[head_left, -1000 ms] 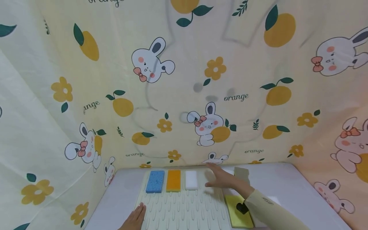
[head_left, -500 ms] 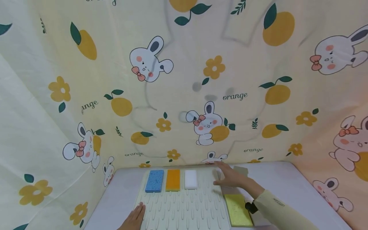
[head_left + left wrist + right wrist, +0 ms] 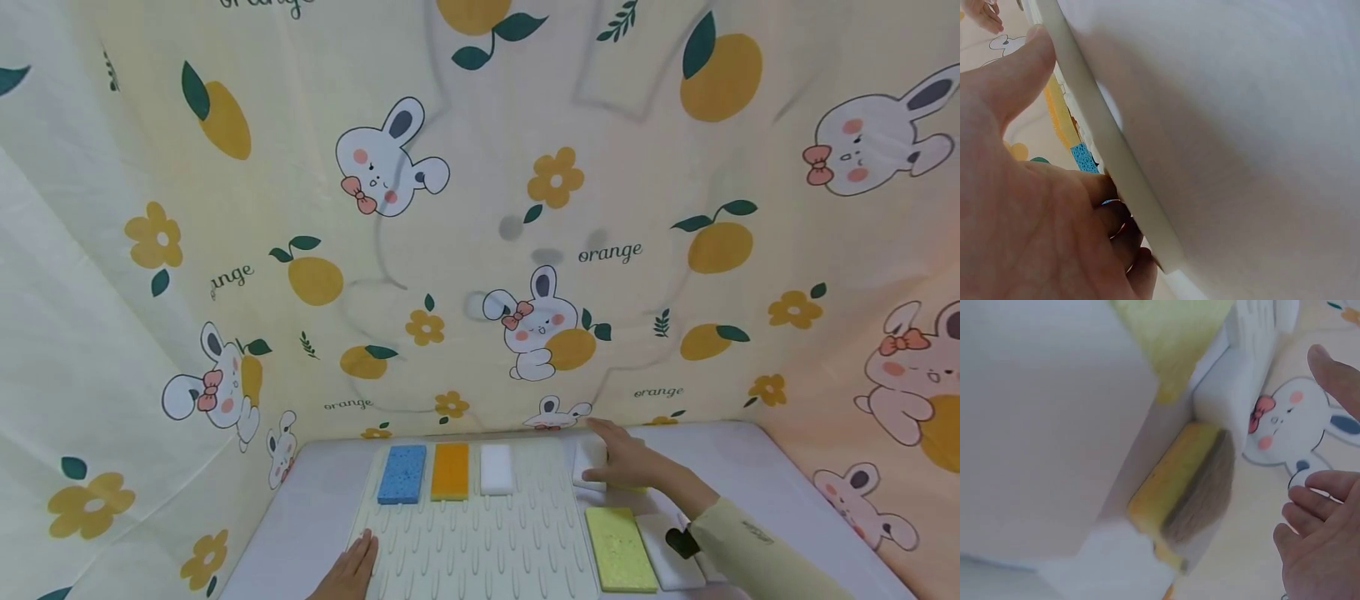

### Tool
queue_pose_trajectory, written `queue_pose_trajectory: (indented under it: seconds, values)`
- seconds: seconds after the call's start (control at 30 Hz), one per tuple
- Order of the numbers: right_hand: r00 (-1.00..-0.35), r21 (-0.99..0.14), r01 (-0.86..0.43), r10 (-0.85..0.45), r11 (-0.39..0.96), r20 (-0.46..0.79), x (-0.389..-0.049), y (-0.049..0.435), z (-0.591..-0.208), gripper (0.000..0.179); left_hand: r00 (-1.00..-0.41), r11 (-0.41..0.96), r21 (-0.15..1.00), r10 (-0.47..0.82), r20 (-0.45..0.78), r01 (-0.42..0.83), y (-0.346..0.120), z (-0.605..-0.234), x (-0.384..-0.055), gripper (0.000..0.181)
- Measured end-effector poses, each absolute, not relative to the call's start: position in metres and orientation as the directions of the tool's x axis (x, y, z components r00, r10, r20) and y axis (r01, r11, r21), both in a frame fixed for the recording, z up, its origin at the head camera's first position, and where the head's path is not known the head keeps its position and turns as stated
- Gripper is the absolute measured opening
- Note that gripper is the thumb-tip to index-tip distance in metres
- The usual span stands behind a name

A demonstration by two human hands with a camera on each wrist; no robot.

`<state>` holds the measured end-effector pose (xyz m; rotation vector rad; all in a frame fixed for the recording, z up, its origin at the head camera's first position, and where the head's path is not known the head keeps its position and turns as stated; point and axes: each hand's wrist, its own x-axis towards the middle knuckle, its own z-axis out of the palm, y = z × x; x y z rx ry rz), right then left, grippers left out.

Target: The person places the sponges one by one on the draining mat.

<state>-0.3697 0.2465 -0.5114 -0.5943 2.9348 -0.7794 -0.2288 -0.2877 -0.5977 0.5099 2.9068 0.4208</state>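
My left hand lies with straight fingers on the left edge of a pale board with raised ridges. In the left wrist view its thumb and fingertips meet the board's side. At the back right my right hand hovers, fingers extended and nothing in them, over a white sponge. The right wrist view shows a yellow sponge with a brown face beneath that hand. Standing in a row on the board's back part are a blue sponge, an orange sponge and a white sponge.
Right of the board lie a yellow-green sponge and a white block, partly behind the right sleeve. A printed curtain with rabbits and oranges encloses the white table at the back and sides.
My right hand has moved rightward from the board's back right part to over the sponges beside it, uncovering a white sponge. My left hand stays at the board's left edge.
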Motion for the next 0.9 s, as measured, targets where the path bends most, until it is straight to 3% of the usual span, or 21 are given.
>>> queue_pose_trajectory:
  seconds: [0.9]
  values:
    - [-0.94,-0.511,-0.289,-0.341,0.81,-0.008,-0.372,0.305,-0.531,0.119,-0.928,0.9,0.3,0.359,-0.095,0.318,-0.289,-0.602,-0.231,0.115]
